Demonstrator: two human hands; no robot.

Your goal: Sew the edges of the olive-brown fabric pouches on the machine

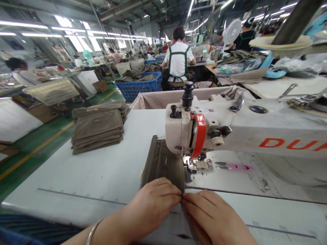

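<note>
A dark olive-brown fabric piece (pixel 163 170) with a small label lies on the table, its right edge under the presser foot (pixel 195 163) of a white sewing machine (pixel 242 129). My left hand (pixel 155 200), with a ring and a bracelet, pinches the fabric's near right edge. Fingertip to fingertip with it, my right hand (pixel 206 211) grips the same edge. Part of the fabric hangs below and between the hands, mostly hidden by them.
Pink thread snips (pixel 235 166) lie on the machine bed. A stack of similar fabric pieces (pixel 98 126) sits at the table's far left. Behind are a pink cloth-lined bin (pixel 153 99), a blue crate (pixel 140 86) and a person in a white shirt (pixel 178 59).
</note>
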